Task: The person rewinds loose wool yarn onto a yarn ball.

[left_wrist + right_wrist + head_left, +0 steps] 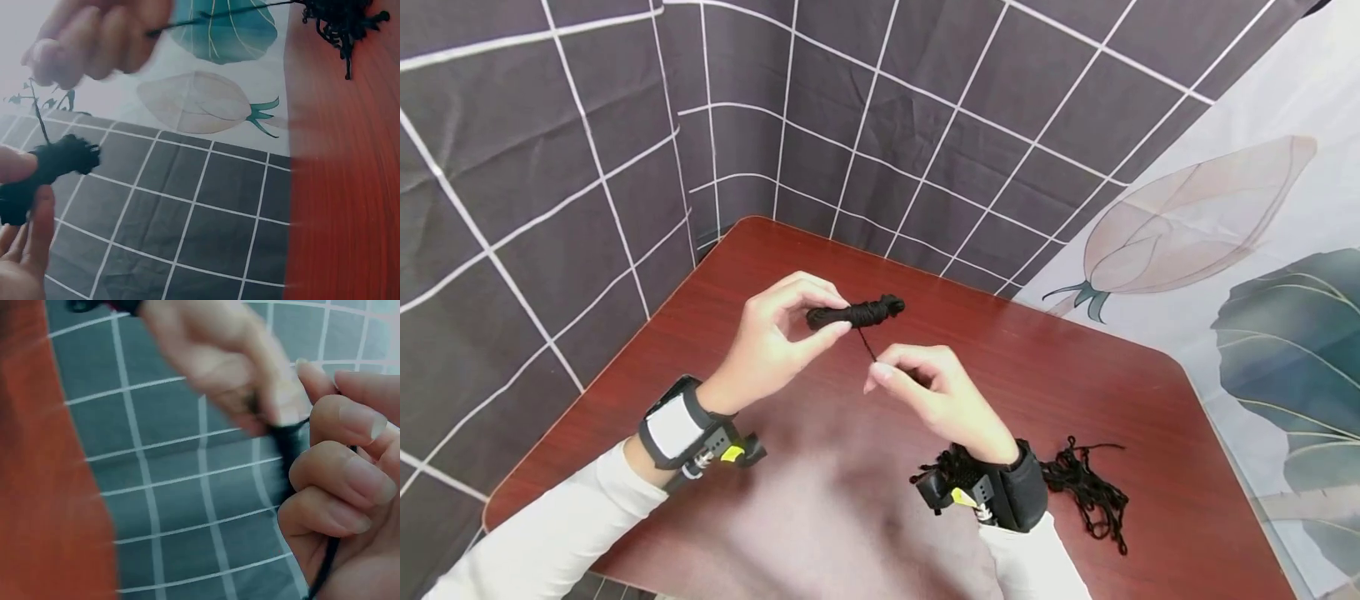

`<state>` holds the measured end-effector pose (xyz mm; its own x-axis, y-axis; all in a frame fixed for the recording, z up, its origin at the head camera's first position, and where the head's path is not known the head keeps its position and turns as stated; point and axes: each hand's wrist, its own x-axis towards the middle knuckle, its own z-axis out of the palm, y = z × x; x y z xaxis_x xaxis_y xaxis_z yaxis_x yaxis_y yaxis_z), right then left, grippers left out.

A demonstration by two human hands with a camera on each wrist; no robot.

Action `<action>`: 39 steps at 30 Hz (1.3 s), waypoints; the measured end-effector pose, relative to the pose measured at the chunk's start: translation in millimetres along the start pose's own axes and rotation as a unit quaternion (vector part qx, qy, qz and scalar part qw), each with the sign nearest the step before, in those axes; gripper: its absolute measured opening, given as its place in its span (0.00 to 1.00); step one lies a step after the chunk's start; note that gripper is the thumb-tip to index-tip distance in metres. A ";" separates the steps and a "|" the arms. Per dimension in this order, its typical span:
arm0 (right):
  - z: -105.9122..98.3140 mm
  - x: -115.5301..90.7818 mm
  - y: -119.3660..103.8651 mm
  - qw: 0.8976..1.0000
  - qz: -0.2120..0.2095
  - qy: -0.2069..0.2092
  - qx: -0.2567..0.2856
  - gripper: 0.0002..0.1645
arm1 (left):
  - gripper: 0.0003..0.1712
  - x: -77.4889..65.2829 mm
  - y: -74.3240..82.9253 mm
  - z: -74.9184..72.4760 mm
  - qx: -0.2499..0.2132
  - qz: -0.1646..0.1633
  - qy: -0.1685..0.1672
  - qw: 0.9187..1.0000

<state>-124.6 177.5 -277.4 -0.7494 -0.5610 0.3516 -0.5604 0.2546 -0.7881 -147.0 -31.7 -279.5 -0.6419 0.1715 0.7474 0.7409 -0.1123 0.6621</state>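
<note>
A bundle of black cord (868,313) is pinched at its left end between the thumb and fingers of my left hand (775,333), above the table. Turns of cord wrap round its middle, seen closer in the left wrist view as a dark bundle (69,156). From it a single strand (867,343) runs down to my right hand (925,383), which pinches it with curled fingers. In the right wrist view the cord (326,565) passes through those fingers and out below the palm. A loose tangle of black cord (1093,492) lies on the table, right of the right wrist.
The reddish-brown table (1060,367) has rounded corners. A dark curtain with white grid lines (880,108) hangs behind and to the left; a white cloth with a printed flower (1187,225) hangs at right. Both wrists wear black straps (1026,487) with small cameras.
</note>
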 end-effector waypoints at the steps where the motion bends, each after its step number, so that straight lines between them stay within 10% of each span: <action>1: -4.1 1.2 -4.4 1.000 -0.011 0.010 -0.017 0.10 | 0.13 -0.7 -0.4 -0.8 0.005 -0.007 -0.009 1.000; 11: -32.8 13.4 0.9 0.996 -0.013 0.076 -0.054 0.03 | 0.15 -6.5 5.4 -1.5 -0.127 0.009 -0.139 0.982; 17: -13.4 4.1 18.9 0.998 0.030 0.048 0.038 0.08 | 0.17 -3.0 10.9 1.0 -0.147 0.031 -0.091 0.984; 24: 0.1 -7.1 -7.1 0.997 -0.025 0.014 -0.077 0.10 | 0.15 3.5 11.9 0.4 -0.033 0.047 -0.023 0.998; 31: -20.8 9.6 -51.8 0.983 -0.092 0.064 -0.148 0.03 | 0.14 0.1 12.0 -1.7 -0.035 0.054 -0.092 0.994; 39: -29.1 18.9 -20.7 0.999 0.016 0.027 -0.018 0.05 | 0.16 0.8 16.7 -0.7 -0.090 0.080 -0.113 0.986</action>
<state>-137.4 184.6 -239.7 -0.7849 -0.5086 0.3538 -0.5473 0.3015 -0.7808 -135.2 -34.1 -267.8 -0.4450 0.3485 0.8249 0.7684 -0.3245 0.5516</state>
